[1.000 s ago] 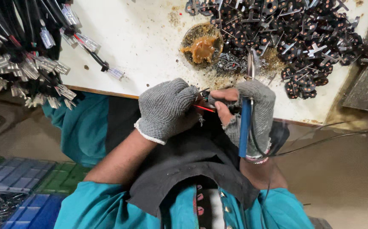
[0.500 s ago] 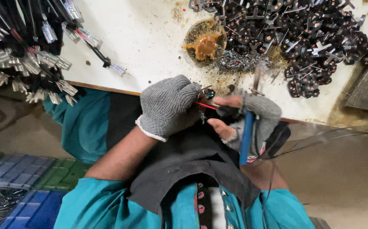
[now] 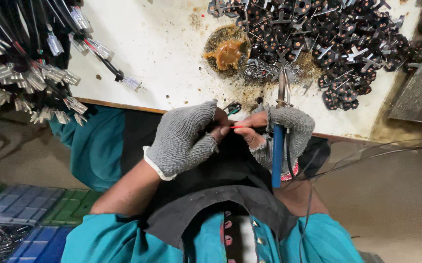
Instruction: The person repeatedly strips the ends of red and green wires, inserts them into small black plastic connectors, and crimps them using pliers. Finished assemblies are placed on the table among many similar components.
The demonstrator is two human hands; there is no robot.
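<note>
Both my hands wear grey fingerless knit gloves and meet at the near edge of the white table (image 3: 172,53). My left hand (image 3: 186,139) pinches a thin red wire (image 3: 242,127) at its end. My right hand (image 3: 279,136) pinches the same wire from the other side and also holds a blue-handled soldering iron (image 3: 277,153), whose metal tip points up toward the table. A small black part (image 3: 233,107) sits just above my fingers at the table edge.
A round tin of brown flux paste (image 3: 226,51) sits beyond my hands. A heap of small black parts (image 3: 337,39) fills the far right. Bundles of black cables with clear connectors (image 3: 26,63) hang at the left. Blue and green crates (image 3: 21,214) stand below.
My hands have drawn slightly back from the table edge toward my body. The red wire now shows stretched between the fingertips of both hands.
</note>
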